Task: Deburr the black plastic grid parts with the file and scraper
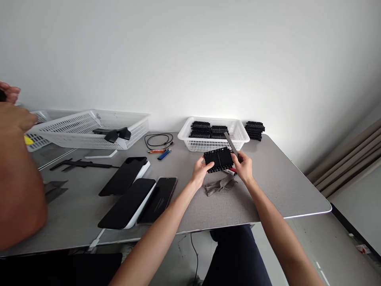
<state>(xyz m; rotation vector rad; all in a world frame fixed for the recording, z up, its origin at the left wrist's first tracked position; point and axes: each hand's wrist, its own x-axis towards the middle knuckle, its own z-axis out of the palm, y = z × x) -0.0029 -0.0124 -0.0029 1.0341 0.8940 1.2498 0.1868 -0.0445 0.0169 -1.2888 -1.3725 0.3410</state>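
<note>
My left hand [201, 171] is closed on the left end of a black rectangular plastic piece [219, 162] with toothed long edges, its thumb lying on the face. In my right hand [244, 167] is a flat grey metal strip tool [231, 143], pointing up and left, by the piece's right end. Beneath them a crumpled grey cloth [220, 186] lies on the table, with a red and white item [231, 171] partly hidden behind the piece. Similar black pieces are stacked in the white basket [202, 145] beyond my hands, and another stack [254, 131] stands beside it.
A co-worker's arm [20, 174] reaches in at left, near a larger white basket [137, 129] holding black parts. Left on the table [285, 178] lie black-faced slabs [127, 202], a phone [159, 198], a caliper [86, 163], a coiled cable [157, 135] and a blue item [164, 154].
</note>
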